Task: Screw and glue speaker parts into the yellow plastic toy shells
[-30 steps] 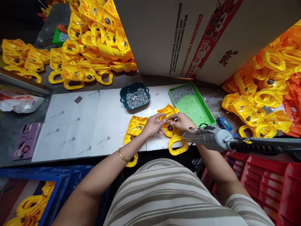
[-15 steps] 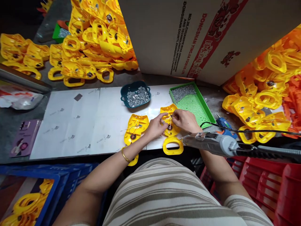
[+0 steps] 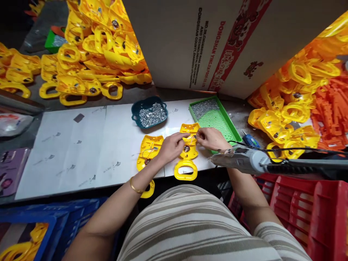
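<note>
Two yellow plastic shells lie on the white sheet in front of me. My left hand (image 3: pixel 171 146) and my right hand (image 3: pixel 210 138) meet over the right shell (image 3: pixel 187 159), which has a round handle loop toward me. Both hands pinch thin wires above a small round speaker in that shell. The left shell (image 3: pixel 148 148) lies just left of my left hand, with wires and a speaker showing. A gold bangle sits on my left wrist.
A dark teal dish of screws (image 3: pixel 149 114) and a green tray of screws (image 3: pixel 214 117) stand behind the shells. A grey electric screwdriver (image 3: pixel 244 159) hangs at right. Yellow shell piles (image 3: pixel 92 54) fill the back left and right. Red crates (image 3: pixel 304 214) and a cardboard box (image 3: pixel 217 43) flank the area.
The camera view shifted slightly, so everything sits a bit further left. My hands stay on the right shell's wires, with the fingers moved a little.
</note>
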`<state>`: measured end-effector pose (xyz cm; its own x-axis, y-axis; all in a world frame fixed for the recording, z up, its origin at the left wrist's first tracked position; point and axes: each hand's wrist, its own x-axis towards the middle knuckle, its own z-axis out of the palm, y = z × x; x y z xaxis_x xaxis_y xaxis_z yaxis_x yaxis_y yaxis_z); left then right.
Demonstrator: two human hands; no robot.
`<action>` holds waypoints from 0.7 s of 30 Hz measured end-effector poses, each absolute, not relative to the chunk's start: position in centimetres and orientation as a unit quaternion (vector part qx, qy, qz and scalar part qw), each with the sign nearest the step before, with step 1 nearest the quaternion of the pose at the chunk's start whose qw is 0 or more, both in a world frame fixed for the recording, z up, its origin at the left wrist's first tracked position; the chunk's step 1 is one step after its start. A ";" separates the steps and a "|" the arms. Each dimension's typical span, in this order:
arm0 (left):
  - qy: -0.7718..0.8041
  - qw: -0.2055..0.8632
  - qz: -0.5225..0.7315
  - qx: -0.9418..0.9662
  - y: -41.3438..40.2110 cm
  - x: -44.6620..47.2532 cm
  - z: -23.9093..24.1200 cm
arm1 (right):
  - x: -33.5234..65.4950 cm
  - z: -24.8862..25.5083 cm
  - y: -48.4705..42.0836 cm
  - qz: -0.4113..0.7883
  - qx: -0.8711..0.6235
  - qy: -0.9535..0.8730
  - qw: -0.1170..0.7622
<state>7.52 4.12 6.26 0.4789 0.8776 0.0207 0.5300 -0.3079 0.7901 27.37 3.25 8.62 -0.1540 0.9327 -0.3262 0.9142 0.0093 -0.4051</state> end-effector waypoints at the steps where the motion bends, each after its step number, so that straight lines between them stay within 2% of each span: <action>1: 0.461 0.374 0.255 0.763 4.4 7.4 6.6 | 27.3 8.7 3.3 0.272 -0.648 -0.711 0.016; 3: 0.467 0.357 0.275 0.761 5.0 7.5 7.3 | 27.3 8.9 3.4 0.283 -0.638 -0.716 0.014; 8: 0.377 0.234 0.133 0.886 6.1 9.1 7.2 | 27.8 9.3 3.9 0.303 -0.631 -0.713 0.042; 11: 0.384 0.189 0.105 0.898 6.0 9.8 6.3 | 28.1 9.4 3.8 0.326 -0.630 -0.702 0.064; 21: 0.264 0.171 0.259 0.913 6.3 8.9 3.2 | 28.7 9.4 4.6 0.409 -0.591 -0.685 0.121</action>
